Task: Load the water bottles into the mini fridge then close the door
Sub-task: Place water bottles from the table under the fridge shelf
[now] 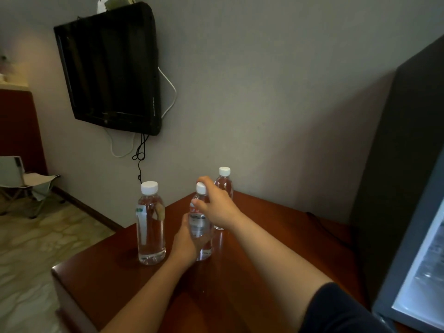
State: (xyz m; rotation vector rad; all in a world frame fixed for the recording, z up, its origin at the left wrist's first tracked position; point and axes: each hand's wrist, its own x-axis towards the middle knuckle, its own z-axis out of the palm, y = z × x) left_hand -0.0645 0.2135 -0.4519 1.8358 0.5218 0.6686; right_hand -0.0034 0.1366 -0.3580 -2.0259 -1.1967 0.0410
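The left grip (pixel 185 241) wraps the lower body of the middle bottle (pixel 198 222), fingers curled round the clear plastic. The right grip (pixel 216 205) pinches the same bottle at its neck, one finger hooked over the white cap (so both grips hold one bottle). That bottle stands upright on the wooden surface (pixel 288 227). At its 9 o'clock, just beside the left grip, stands the left bottle (pixel 151 224), untouched. The far bottle (pixel 224 182) stands at 1 o'clock, partly hidden behind the right grip, near the wall. The mini fridge (pixel 396 164) sits at 3 o'clock, its lit door (pixel 420 272) at 4 o'clock. A television (pixel 108 68) hangs at 11 o'clock.
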